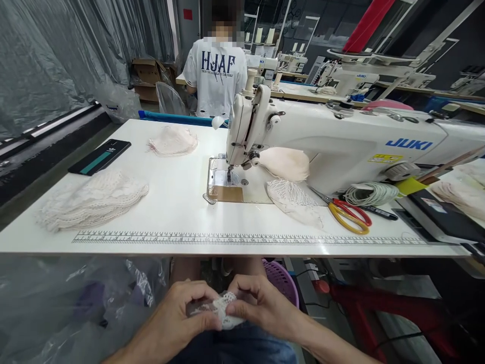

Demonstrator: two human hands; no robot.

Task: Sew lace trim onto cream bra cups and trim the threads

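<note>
Over my lap, below the table's front edge, my left hand (193,308) and my right hand (257,306) both pinch a small piece of white lace fabric (226,307). The lace is bunched between the two sets of fingers, so part of it is hidden. On the table above stands a white sewing machine (341,136), its needle area over the metal plate. Right of the needle lie a lace-patterned piece (293,199) and a smooth pale pink cup-shaped piece (288,163). Neither hand touches these.
A stack of lace pieces (94,199) and a pale fabric pile (173,141) lie left, near a dark phone (100,156). Scissors (348,215) and a cord coil (371,193) lie right. A purple basket (282,280) stands below. A person in a white shirt (216,81) is beyond.
</note>
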